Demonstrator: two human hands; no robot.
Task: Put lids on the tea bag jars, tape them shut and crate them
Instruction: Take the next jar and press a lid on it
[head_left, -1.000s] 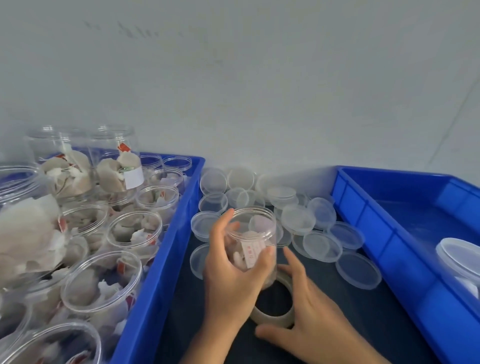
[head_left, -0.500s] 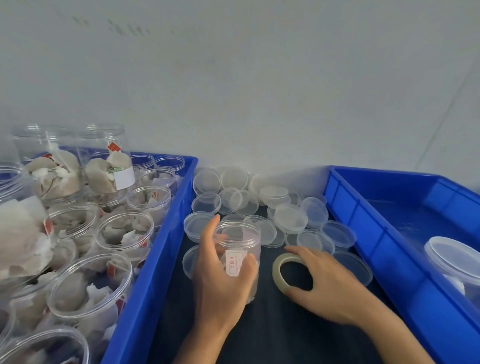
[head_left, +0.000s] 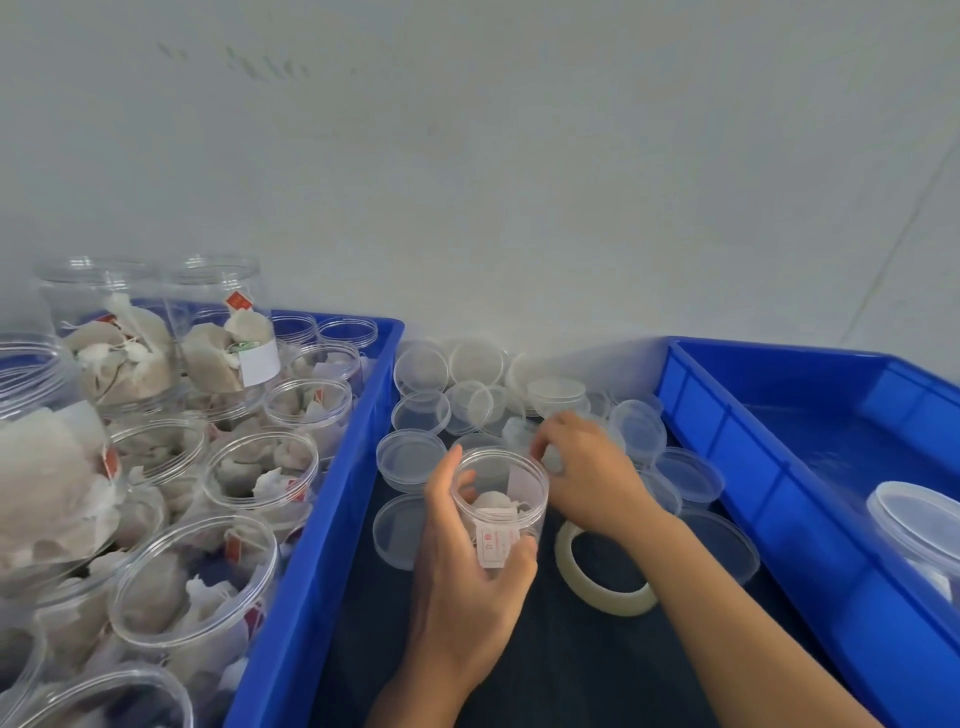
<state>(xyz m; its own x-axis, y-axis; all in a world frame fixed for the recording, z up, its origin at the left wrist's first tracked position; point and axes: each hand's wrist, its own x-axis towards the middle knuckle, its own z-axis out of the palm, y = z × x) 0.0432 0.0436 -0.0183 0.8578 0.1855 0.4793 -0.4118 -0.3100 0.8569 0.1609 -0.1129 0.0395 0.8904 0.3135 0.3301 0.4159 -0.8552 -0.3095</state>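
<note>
My left hand (head_left: 467, 587) grips an open clear jar (head_left: 500, 480) of tea bags that stands on the dark table, a white label facing me. Just right of its rim, my right hand (head_left: 592, 478) lies curled over the heap of clear lids (head_left: 422, 370), its fingertips pinching a lid (head_left: 519, 431) that is blurred. A roll of clear tape (head_left: 613, 605) lies flat on the table under my right wrist, held by neither hand.
A blue crate (head_left: 332, 519) on the left holds several open jars of tea bags (head_left: 260, 478). Another blue crate (head_left: 727, 457) on the right holds one lidded jar (head_left: 919, 519). A white wall stands close behind.
My right hand let go of the tape roll and moved up to the lid heap. The tape now lies flat. My left hand kept its grip on the jar.
</note>
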